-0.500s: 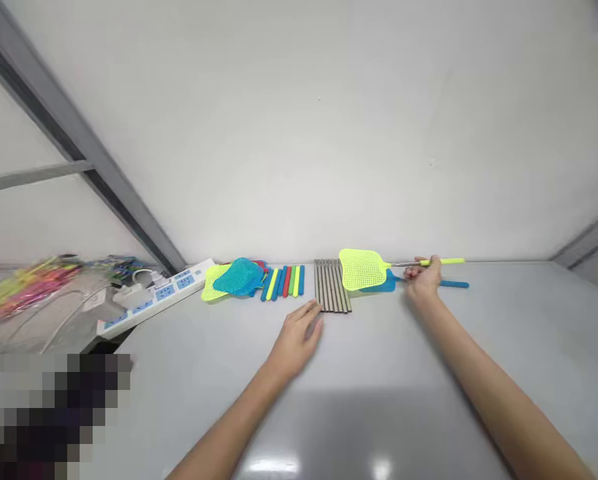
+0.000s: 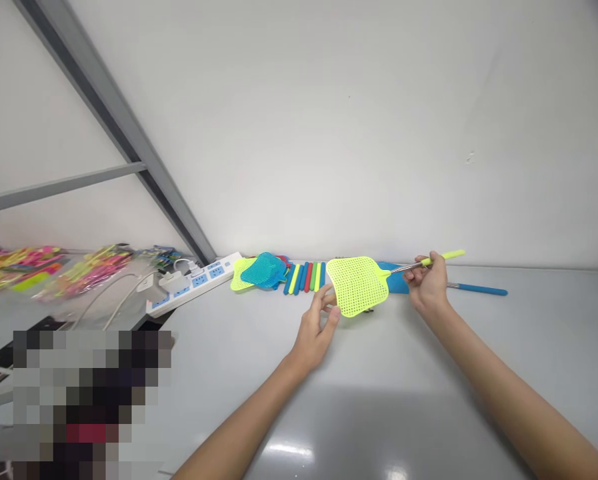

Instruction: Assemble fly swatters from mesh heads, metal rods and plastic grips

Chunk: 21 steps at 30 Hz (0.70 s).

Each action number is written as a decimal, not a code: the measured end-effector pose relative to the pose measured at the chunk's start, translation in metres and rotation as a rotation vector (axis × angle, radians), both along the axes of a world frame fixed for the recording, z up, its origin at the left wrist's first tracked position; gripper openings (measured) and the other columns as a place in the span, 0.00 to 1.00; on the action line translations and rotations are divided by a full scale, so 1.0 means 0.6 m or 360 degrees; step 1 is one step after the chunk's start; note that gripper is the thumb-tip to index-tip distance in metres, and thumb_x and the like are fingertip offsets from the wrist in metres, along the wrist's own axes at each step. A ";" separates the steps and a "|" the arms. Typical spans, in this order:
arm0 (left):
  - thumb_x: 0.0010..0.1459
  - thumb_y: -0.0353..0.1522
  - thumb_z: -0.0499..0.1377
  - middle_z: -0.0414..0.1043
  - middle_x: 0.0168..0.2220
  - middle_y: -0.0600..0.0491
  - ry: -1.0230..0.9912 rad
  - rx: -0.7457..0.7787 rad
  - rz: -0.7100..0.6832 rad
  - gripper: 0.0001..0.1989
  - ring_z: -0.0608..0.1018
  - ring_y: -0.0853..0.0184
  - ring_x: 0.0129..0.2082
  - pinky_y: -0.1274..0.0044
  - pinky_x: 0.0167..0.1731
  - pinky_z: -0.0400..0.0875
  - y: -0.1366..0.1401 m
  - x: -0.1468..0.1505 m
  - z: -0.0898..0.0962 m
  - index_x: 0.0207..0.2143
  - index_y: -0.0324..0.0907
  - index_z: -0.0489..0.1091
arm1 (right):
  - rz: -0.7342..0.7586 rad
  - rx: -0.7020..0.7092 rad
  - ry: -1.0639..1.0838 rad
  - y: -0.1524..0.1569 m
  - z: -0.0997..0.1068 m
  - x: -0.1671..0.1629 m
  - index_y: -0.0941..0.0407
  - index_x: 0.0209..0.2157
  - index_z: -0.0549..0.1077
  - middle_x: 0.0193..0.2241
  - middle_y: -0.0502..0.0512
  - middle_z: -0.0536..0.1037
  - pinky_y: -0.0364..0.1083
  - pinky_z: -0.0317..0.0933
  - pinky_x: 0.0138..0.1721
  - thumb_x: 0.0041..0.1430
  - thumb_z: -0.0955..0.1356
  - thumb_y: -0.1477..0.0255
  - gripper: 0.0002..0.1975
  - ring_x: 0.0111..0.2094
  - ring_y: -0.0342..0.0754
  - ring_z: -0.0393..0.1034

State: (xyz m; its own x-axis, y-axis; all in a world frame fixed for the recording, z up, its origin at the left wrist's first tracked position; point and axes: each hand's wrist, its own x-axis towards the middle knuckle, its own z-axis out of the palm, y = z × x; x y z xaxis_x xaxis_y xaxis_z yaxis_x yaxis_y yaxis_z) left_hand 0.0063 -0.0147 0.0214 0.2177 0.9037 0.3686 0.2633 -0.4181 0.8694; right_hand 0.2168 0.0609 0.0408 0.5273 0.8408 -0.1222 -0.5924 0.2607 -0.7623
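Note:
My right hand (image 2: pixel 429 283) is closed around the thin metal shaft of a yellow fly swatter (image 2: pixel 357 285), close to its yellow grip. The swatter is lifted off the table, with its mesh head tilted to the left. At the head's left edge, my left hand (image 2: pixel 317 330) has its thumb and curled fingers on the mesh. Behind and below lies a blue fly swatter (image 2: pixel 479 289) with a metal shaft, partly covered by the yellow head and my right hand. The metal rods are almost fully hidden behind the yellow head.
Left of the hands lie a row of coloured grip tubes (image 2: pixel 306 277) and a pile of swatter heads (image 2: pixel 265 270). A power strip (image 2: pixel 199 285) with plugs and cables is farther left, near bagged colourful parts (image 2: pixel 86 270). A wall (image 2: pixel 359 133) rises behind the table.
My right hand has raised the yellow swatter and tilted its head toward me. My left hand has come up from beside the metal rods to the head's edge. The view has shifted left.

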 end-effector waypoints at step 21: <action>0.56 0.34 0.47 0.64 0.48 0.49 -0.0118 -0.0019 0.0107 0.24 0.67 0.68 0.46 0.74 0.47 0.58 0.000 0.001 -0.006 0.55 0.44 0.48 | 0.0088 -0.0056 0.0018 -0.006 0.002 -0.008 0.58 0.17 0.62 0.06 0.43 0.54 0.36 0.49 0.11 0.51 0.57 0.68 0.14 0.10 0.37 0.51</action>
